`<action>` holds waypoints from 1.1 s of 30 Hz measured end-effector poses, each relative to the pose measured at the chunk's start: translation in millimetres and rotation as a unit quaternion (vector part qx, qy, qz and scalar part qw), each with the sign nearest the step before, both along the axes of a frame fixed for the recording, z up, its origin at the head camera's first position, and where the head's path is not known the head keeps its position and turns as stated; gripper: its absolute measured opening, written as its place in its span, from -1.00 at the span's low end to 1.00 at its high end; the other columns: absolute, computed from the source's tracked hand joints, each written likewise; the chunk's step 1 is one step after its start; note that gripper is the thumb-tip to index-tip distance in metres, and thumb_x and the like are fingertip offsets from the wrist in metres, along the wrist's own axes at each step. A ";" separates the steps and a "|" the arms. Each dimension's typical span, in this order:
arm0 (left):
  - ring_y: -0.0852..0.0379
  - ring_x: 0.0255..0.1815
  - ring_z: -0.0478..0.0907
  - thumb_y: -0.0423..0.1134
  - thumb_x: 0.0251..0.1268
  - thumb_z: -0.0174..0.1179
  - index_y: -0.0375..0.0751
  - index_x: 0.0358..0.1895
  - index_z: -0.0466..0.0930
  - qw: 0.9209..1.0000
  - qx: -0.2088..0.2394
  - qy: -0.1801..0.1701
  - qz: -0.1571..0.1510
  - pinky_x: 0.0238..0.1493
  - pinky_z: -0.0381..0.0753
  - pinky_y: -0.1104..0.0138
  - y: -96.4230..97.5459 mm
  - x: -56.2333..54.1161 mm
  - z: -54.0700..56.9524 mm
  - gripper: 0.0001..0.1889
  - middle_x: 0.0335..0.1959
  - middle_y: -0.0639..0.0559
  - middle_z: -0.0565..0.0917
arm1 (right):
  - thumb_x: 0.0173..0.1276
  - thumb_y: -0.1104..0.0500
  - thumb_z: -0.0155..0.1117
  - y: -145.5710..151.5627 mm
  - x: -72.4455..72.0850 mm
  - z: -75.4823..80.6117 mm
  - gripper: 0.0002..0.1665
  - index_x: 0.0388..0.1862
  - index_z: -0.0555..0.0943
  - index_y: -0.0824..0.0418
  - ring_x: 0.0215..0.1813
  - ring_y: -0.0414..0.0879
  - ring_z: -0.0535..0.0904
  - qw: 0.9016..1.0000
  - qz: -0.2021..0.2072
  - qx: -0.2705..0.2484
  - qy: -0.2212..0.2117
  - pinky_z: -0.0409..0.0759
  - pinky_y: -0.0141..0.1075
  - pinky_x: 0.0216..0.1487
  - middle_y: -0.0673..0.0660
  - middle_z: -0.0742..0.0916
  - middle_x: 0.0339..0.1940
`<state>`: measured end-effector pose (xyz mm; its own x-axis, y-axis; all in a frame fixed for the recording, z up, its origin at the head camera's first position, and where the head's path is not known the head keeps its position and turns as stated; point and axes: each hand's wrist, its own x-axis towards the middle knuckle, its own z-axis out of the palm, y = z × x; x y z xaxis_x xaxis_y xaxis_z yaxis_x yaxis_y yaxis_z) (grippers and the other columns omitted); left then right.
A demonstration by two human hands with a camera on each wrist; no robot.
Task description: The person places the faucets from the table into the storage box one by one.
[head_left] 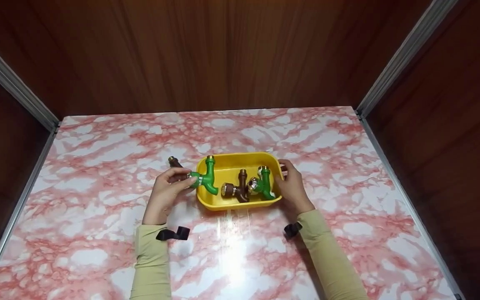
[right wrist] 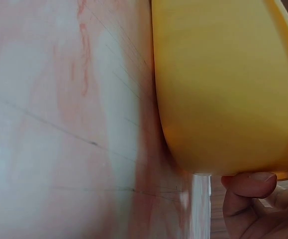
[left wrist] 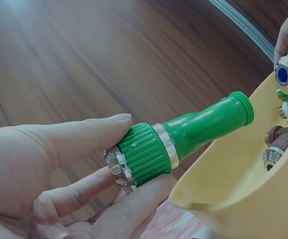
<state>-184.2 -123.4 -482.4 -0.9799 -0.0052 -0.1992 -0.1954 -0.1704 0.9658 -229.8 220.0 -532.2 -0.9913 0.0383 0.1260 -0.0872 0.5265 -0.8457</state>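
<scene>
My left hand (head_left: 161, 195) pinches a green tap (head_left: 209, 178) by its ribbed knob, between thumb and fingers. The tap's body overlaps the left end of the yellow tub (head_left: 236, 160) in the head view. Close up in the left wrist view, the same green tap (left wrist: 203, 130) shows a silver band beside the knob. At the tub's right end, my right hand (head_left: 295, 187) grips the rim, thumb on the near side and fingers behind. Inside the tub lie a brown tap (head_left: 242, 185) and, right of it, green taps (head_left: 266, 183) bunched together.
Another brown tap (head_left: 174, 161) lies on the table behind my left hand, partly hidden by it. The pink and white marbled table (head_left: 98, 175) is bounded by brown wood-grain panels (head_left: 206, 54) at the back and sides, with grey metal strips in the corners.
</scene>
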 end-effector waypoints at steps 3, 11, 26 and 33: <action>-0.04 -0.12 0.57 -0.34 0.06 0.43 -0.47 0.08 0.49 1.000 0.007 0.001 -0.001 -0.06 0.66 0.17 2.5 -0.5 -0.8 -0.49 -0.08 -0.23 0.52 | 0.29 0.43 0.17 0.1 0.3 0.1 -0.53 0.19 0.46 0.27 -0.15 0.11 0.53 1.000 0.002 0.001 0.000 0.56 -0.14 -0.18 0.28 0.61 -0.11; -0.04 -0.15 0.59 -0.37 0.10 0.40 -0.45 0.07 0.51 1.000 0.002 0.011 -0.018 -0.09 0.67 0.17 8.4 -1.2 -1.7 -0.54 -0.10 -0.22 0.55 | 0.29 0.43 0.17 0.2 0.6 0.4 -0.54 0.18 0.46 0.27 -0.15 0.11 0.55 1.000 0.003 -0.002 -0.002 0.58 -0.14 -0.17 0.29 0.61 -0.08; -0.06 -0.16 0.58 -0.34 0.08 0.42 -0.50 0.10 0.47 0.999 0.024 0.003 -0.027 -0.08 0.67 0.15 21.7 -4.5 -4.5 -0.48 -0.09 -0.26 0.50 | 0.30 0.41 0.17 -0.2 0.8 1.0 -0.53 0.20 0.46 0.25 -0.22 0.09 0.56 1.000 -0.003 -0.004 -0.010 0.60 -0.15 -0.19 0.27 0.61 -0.10; -0.03 -0.22 0.58 -0.47 0.05 0.40 -0.50 0.00 0.51 0.999 0.039 0.007 -0.015 -0.12 0.69 0.17 32.4 -6.1 -7.7 -0.58 -0.15 -0.25 0.51 | 0.28 0.43 0.18 -0.6 1.2 1.5 -0.52 0.20 0.45 0.27 -0.21 0.10 0.55 1.000 0.002 -0.003 -0.008 0.59 -0.15 -0.19 0.29 0.61 -0.10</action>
